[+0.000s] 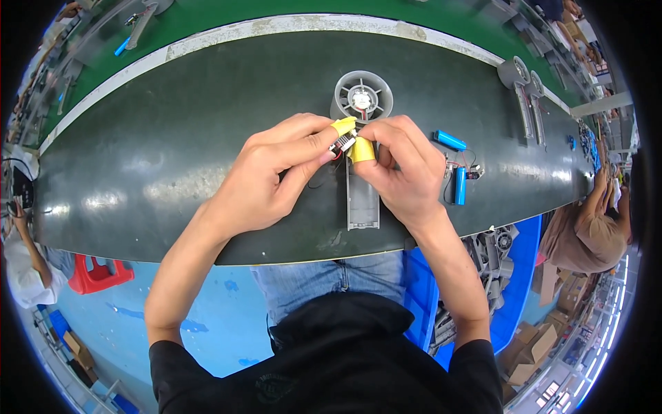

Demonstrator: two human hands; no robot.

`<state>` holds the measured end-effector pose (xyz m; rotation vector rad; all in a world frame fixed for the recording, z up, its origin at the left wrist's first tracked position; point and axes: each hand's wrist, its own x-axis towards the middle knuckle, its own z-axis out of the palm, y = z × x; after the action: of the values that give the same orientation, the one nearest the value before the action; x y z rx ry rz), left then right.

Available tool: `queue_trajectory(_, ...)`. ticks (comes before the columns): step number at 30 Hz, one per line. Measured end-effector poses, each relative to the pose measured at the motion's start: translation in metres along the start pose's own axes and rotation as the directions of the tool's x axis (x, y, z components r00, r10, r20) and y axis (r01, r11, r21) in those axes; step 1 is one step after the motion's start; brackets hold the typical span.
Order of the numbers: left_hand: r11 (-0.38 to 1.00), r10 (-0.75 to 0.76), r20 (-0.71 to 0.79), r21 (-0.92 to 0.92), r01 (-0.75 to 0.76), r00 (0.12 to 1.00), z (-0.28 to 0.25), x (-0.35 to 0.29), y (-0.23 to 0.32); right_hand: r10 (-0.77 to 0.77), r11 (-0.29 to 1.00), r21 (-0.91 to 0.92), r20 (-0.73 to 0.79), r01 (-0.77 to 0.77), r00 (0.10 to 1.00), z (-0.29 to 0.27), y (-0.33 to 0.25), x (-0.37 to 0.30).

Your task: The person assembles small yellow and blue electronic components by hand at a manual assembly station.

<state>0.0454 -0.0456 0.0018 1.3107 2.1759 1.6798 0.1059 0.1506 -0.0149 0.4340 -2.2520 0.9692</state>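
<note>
My left hand (279,165) pinches a small dark circuit board (342,143) between thumb and fingers, above the handle of a grey plastic fan housing. My right hand (408,162) is closed at the board's right end, its thumb and index finger meeting there; what lies between them is too small to name. Yellow wraps cover fingertips on both hands. The fan housing (338,102) lies on the dark table, its round fan end away from me and its open trough-like handle (363,203) toward me. Thin wires run near the board, partly hidden by my fingers.
Right of my right hand lie two blue cylindrical batteries (450,141) with wires and a small board (474,172). More grey fan housings (514,72) lie at the far right. A blue bin (525,265) of grey parts stands beside me; a co-worker (586,234) sits at right.
</note>
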Motion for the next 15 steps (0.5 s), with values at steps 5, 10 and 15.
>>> queue_trajectory(5, 1.0, 0.014, 0.043, 0.018, -0.015, 0.999, -0.006, 0.0, -0.003, -0.027, 0.999, -0.025, 0.009, 0.028, 1.0, 0.0, -0.001, 0.0)
queue_trajectory(10, 1.0, 0.01, 0.145, 0.027, -0.014, 0.989, -0.015, 0.002, -0.002, -0.057, 0.997, -0.045, 0.026, 0.058, 0.998, -0.001, -0.002, 0.0)
queue_trajectory(15, 0.999, 0.047, 0.104, -0.028, -0.044, 0.993, -0.012, 0.003, 0.0, -0.092, 0.994, -0.064, 0.037, 0.094, 0.995, -0.002, -0.001, 0.0)
